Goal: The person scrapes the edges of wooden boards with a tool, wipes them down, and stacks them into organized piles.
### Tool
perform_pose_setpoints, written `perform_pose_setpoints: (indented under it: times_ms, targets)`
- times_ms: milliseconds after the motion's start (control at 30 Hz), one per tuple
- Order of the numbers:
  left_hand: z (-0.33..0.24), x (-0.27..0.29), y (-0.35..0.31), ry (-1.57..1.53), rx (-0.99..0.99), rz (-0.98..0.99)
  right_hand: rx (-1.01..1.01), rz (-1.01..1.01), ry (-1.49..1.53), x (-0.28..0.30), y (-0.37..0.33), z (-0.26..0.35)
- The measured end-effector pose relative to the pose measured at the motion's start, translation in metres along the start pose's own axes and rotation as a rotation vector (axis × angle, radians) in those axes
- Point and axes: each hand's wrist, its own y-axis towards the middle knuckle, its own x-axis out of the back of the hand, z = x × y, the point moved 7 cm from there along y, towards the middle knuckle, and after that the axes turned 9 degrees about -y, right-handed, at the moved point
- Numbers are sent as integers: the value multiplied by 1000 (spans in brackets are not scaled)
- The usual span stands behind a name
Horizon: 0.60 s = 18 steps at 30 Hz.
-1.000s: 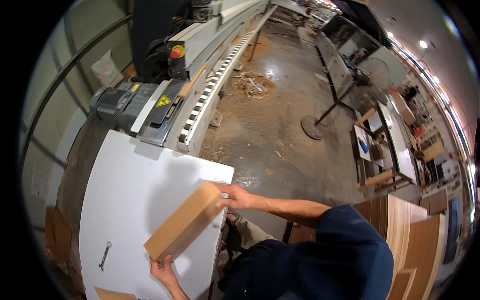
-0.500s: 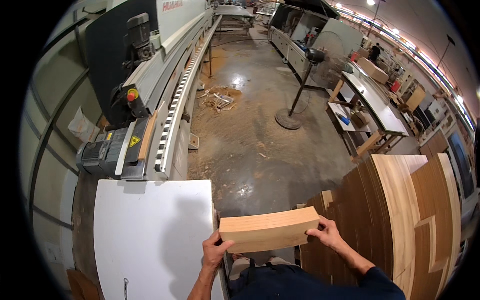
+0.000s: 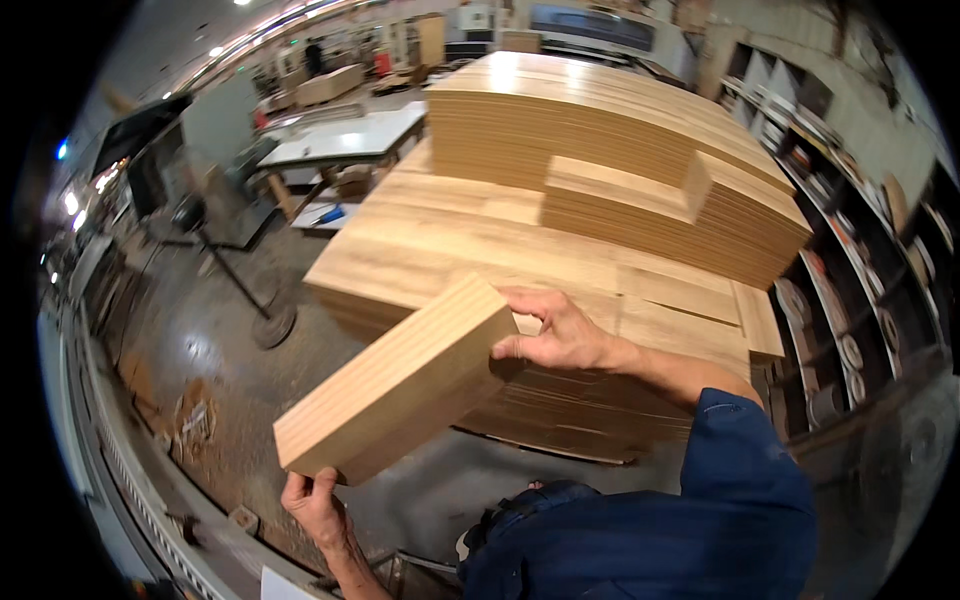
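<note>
A long, pale wooden block (image 3: pixel 400 375) is held up in front of me, slanting from lower left to upper right. Fine lines run along its top; whether it is solid or several strips pressed together, I cannot tell. My left hand (image 3: pixel 318 508) is closed on its near left end, fingertips at the lower edge. At the other end my right hand (image 3: pixel 560 332) pinches it, thumb on the side face and fingers behind. Just beyond lies a broad stack of wood-grain panels (image 3: pixel 410 225), apparently below the block. Lower stacked pieces (image 3: pixel 620 190) sit on it.
A taller panel stack (image 3: pixel 600 85) rises at the back. Shelves (image 3: pixel 840 300) with rolls line the right side. To the left are a standing fan (image 3: pixel 235 270), a white-topped workbench (image 3: pixel 345 135) and wood scraps (image 3: pixel 195 420) on the floor. A machine rail (image 3: pixel 130 490) runs along the lower left.
My view has swung right, from the machine and white table to the panel stacks. The block, still in both hands, has turned from nearly level to slanting, its right end farther away.
</note>
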Motion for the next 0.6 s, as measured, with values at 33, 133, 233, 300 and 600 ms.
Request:
perform_pose_setpoints:
  times_ms: [33,133,233,300,600]
  targets:
    - [3,-25,10,15,20,70,-54,-45,63,26,-11,-7]
    - [5,-111,38,70,-3,192,-248,-94,98,88,-30,-28]
    - [21,-195,61,66,138,329,-447,-143,113,139,-53,-64]
    - [36,-248,81,92,207,414,-547,-209,213,167,-64,-97]
    - [141,-424,228,235,538,747,-963,-464,159,256,-53,-214]
